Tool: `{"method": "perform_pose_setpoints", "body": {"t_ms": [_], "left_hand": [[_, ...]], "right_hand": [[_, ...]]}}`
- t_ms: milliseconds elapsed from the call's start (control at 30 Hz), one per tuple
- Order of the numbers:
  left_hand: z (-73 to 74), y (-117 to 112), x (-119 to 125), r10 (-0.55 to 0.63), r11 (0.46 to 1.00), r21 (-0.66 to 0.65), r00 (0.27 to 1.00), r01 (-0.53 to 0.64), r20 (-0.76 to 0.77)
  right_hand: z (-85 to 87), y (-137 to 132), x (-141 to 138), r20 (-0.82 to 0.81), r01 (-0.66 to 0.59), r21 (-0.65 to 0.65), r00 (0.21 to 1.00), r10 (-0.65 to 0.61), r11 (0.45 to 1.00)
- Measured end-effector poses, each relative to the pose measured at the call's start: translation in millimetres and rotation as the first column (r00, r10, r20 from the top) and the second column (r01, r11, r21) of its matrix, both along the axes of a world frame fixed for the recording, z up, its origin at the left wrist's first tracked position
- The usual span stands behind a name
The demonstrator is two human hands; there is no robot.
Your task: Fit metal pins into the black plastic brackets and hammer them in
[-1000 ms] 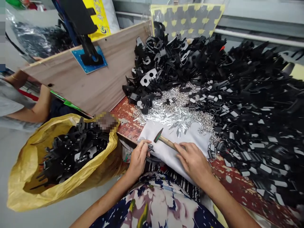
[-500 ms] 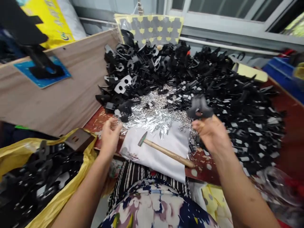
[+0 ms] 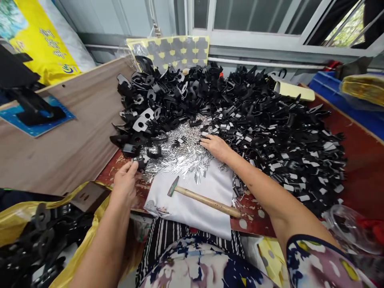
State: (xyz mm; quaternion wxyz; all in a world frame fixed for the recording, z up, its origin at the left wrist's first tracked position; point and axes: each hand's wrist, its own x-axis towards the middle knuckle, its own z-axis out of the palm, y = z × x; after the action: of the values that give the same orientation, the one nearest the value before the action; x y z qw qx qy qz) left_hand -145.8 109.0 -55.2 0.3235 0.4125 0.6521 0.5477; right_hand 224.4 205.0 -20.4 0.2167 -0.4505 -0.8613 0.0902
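Where left fingers (image 3: pixel 132 168) touch, clip (image 3: pixel 140 162) lies.

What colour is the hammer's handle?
Light tan: the hammer's handle shows best in the head view.

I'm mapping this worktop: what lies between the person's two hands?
In the head view, mainly loose, thin silvery pins lie between the left hand and the right hand, with a black piece at the left hand's end.

Two hands (image 3: pixel 126 182), one hammer (image 3: pixel 207 201), one cloth (image 3: pixel 192 218)
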Motion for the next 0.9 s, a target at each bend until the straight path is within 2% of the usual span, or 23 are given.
{"method": "perform_pose_setpoints", "body": {"t_ms": [67, 133, 167, 267, 367, 400, 467, 533, 600, 667, 733, 900], "left_hand": [[8.6, -6, 4, -0.004, 1.000, 0.018, 0.965, -0.001, 0.264], [16.4, -11, 11, -0.027, 1.000, 0.018, 0.869, 0.021, 0.494], [20.0, -13, 15, -0.045, 0.999, 0.013, 0.830, 0.045, 0.556], [29.5, -20, 26, -0.078, 0.996, 0.022, 0.800, 0.081, 0.595], [36.2, -36, 39, -0.108, 0.993, 0.095, 0.860, 0.069, 0.499], [37.6, -44, 45, -0.141, 0.989, 0.102, 0.874, 0.106, 0.464], [39.5, -63, 64, -0.259, 0.963, 0.048, 0.864, 0.265, 0.431], [40.6, -83, 86, -0.387, 0.876, -0.066, 0.780, 0.477, 0.492], [41.2, -99, 110, -0.435, 0.792, -0.121, 0.693, 0.598, 0.575], [41.7, -110, 129, -0.445, 0.762, -0.115, 0.644, 0.638, 0.622], [42.1, -114, 142, -0.455, 0.755, -0.087, 0.615, 0.650, 0.644], [42.2, -116, 149, -0.450, 0.756, -0.053, 0.577, 0.653, 0.682]], "right_hand": [[-0.4, 14, -4, 0.024, -0.013, -0.009, 1.000, 0.013, 1.000], [-1.3, 22, -6, 0.018, 0.010, 0.002, 1.000, -0.010, 1.000], [-0.9, 23, -6, 0.001, 0.042, 0.017, 0.999, -0.042, 0.999], [6.7, 12, -3, -0.093, 0.202, 0.077, 0.976, -0.195, 0.976], [21.7, -27, 1, -0.230, 0.331, 0.124, 0.927, -0.297, 0.936], [26.3, -47, 1, -0.274, 0.332, 0.130, 0.918, -0.288, 0.934], [31.9, -90, -6, -0.336, 0.263, 0.119, 0.918, -0.211, 0.957], [30.7, -134, -17, -0.355, 0.155, 0.063, 0.927, -0.123, 0.986], [24.3, -168, -31, -0.403, 0.091, 0.005, 0.911, -0.081, 0.996], [16.2, -190, -42, -0.445, 0.067, -0.022, 0.893, -0.070, 0.997], [9.7, -200, -49, -0.468, 0.073, -0.020, 0.881, -0.074, 0.997], [4.3, -209, -54, -0.472, 0.117, 0.021, 0.877, -0.093, 0.993]]}}
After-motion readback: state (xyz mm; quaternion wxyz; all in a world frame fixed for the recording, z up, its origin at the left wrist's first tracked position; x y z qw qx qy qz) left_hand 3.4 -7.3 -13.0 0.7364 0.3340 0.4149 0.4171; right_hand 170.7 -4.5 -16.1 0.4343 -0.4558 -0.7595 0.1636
